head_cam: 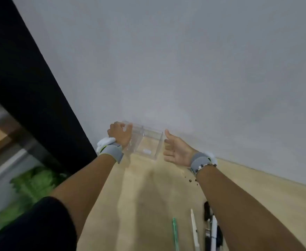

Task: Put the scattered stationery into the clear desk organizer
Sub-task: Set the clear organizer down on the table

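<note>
**Both hands at the clear organizer by the wall**

The left hand (120,134) sits at the centre of the frame, fingers curled over the upper left corner of the clear desk organizer (145,142), gripping its near-left wall. The right hand (175,149) is just to the right of the organizer, palm turned toward it, thumb up and fingers loosely bent; it is spread open and holds nothing, and whether its fingertips touch the right wall cannot be told from the blur. Each wrist carries a grey band with a white piece on it, the left wristband (111,150) and the right wristband (201,161); a string of small dark beads (207,166) hangs at the right wrist.

The organizer stands on the pale wood table (148,196), close against the grey-white wall (166,60) that fills the upper part of the frame. A small white object (146,151) lies low inside it.

At the lower right of the frame, well apart from the organizer, stationery lies on the table: a green pen (175,232), a white pen (194,229), and beside them a cluster of black and white pens (211,230) partly hidden under the right forearm.

At the left, a black panel (21,78) runs diagonally, with blurred green leaves (32,185) below it and a dark sleeve (39,225) at the lower left corner.
</note>
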`<state>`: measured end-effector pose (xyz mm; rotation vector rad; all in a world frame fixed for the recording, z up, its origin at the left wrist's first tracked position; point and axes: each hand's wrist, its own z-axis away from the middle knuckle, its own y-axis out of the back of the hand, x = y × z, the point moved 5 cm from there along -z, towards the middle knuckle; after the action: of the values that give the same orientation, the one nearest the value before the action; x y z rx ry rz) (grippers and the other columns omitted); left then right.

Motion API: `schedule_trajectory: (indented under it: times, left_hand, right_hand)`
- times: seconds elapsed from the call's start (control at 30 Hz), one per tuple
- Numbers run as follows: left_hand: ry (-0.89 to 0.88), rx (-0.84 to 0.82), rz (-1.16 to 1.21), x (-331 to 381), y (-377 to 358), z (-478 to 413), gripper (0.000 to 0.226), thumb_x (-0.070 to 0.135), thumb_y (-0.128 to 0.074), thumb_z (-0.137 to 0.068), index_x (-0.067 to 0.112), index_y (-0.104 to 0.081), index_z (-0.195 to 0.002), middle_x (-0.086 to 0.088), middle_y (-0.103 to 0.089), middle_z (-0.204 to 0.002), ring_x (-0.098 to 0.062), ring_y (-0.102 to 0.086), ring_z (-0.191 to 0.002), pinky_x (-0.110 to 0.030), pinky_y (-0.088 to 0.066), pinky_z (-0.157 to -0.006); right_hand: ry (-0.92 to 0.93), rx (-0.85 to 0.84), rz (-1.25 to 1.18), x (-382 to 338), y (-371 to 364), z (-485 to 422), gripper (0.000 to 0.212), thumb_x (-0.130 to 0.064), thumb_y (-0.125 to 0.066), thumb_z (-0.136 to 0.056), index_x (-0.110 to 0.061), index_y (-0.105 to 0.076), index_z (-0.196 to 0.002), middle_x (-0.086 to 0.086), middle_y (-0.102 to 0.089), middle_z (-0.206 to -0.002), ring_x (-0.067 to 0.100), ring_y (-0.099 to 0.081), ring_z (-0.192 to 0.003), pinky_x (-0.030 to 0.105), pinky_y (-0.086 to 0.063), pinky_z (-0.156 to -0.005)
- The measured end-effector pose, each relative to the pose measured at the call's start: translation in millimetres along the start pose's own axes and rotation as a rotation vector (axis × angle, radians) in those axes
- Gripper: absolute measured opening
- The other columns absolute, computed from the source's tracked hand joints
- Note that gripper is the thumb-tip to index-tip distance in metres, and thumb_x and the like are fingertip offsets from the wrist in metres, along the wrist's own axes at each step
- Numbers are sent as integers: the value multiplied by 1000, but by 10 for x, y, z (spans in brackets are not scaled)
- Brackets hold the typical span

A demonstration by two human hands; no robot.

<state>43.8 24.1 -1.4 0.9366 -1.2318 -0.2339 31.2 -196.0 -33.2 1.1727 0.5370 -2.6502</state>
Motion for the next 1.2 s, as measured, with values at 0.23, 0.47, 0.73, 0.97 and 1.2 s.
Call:
schedule_trajectory:
  times: [0.23,0.47,0.73,0.97,1.2]
  left_hand:
    - [-33,222,-83,-84,8,75,43,28,-55,-87,8,-45,-124,-17,-44,-126,-37,-41,-113,-45,-42,-88]
    - [122,87,-36,-212,-65,44,46,37,-48,-92,10,-45,-129,-17,-43,-133,-37,-37,-123,-49,-39,-97]
    - [146,130,143,-121,-26,434,40,33,-56,-89,8,-51,-119,-17,-53,-125,-35,-41,-119,-45,-39,-98]
    - [73,52,373,4,-224,860,34,36,-61,-85,16,-49,-110,-7,-58,-116,-28,-38,-114,-48,-39,-99]
    - [-20,-9,448,273,-483,1282,35,33,-66,-81,22,-52,-111,-2,-60,-116,-23,-37,-105,-44,-40,-95]
  right_hand:
    - [21,4,2,85,-151,-114,82,-60,-49,-85,-17,-23,-149,0,-21,-159,29,-35,-139,36,-40,-101]
    - [36,76,-3,94,-145,-136,68,-45,-58,-87,-14,-35,-144,7,-35,-151,29,-44,-130,37,-41,-106]
    - [179,275,61,180,-20,26,53,-39,-65,-84,-13,-54,-129,2,-53,-137,20,-47,-128,34,-34,-110]
    - [300,536,159,322,287,535,45,-27,-60,-89,-9,-55,-130,6,-59,-133,22,-55,-122,39,-41,-108]
    - [377,704,104,550,616,1024,39,-22,-54,-93,-7,-58,-128,7,-59,-132,23,-55,-121,38,-41,-106]
